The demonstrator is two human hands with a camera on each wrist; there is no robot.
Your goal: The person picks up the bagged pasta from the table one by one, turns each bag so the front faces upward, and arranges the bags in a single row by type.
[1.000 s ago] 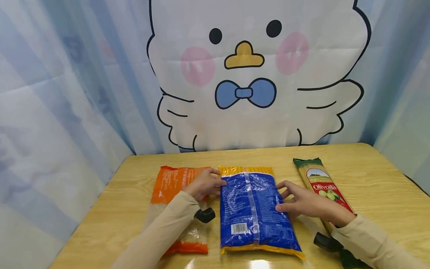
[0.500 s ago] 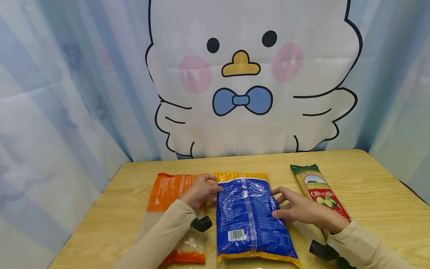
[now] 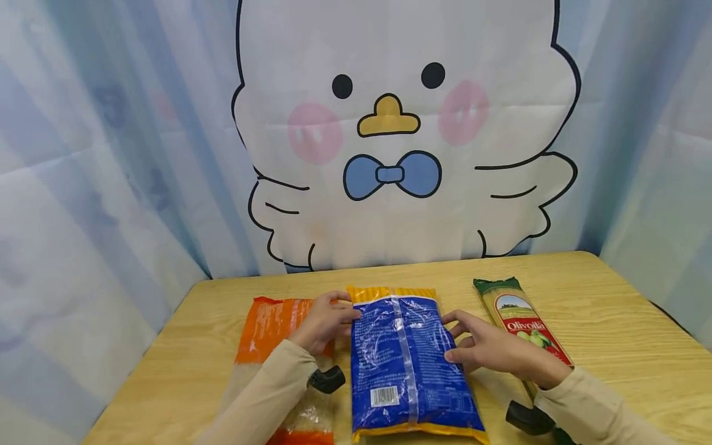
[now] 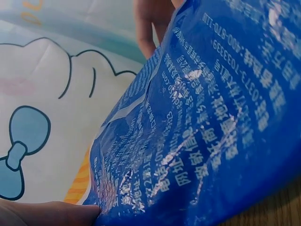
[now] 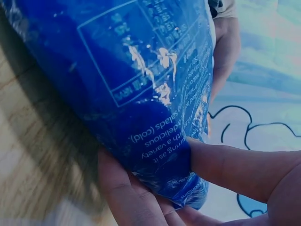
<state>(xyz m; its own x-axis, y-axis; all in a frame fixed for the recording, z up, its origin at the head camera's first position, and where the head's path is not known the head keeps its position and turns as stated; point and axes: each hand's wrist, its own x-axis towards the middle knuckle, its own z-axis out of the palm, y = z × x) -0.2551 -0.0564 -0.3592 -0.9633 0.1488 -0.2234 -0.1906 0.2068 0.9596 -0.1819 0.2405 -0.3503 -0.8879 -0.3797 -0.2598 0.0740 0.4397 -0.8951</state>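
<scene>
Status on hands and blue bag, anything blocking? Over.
Left hand grips upper-left edge, right hand grips right edge. Blue-and-yellow bag between them. Orange-and-clear bag left, Olivoilà pasta packet right, both clear of it.

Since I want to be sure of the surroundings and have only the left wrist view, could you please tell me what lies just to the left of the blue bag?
Observer: The head view shows a bag with an orange top lying there, to the left of the blue bag.

Operator: Thank you, that helps. My view cuts off most of the right grip, so could you kindly tell me where its thumb is?

Observer: The right wrist view shows that thumb resting against the printed face of the blue bag, near its edge.
</scene>
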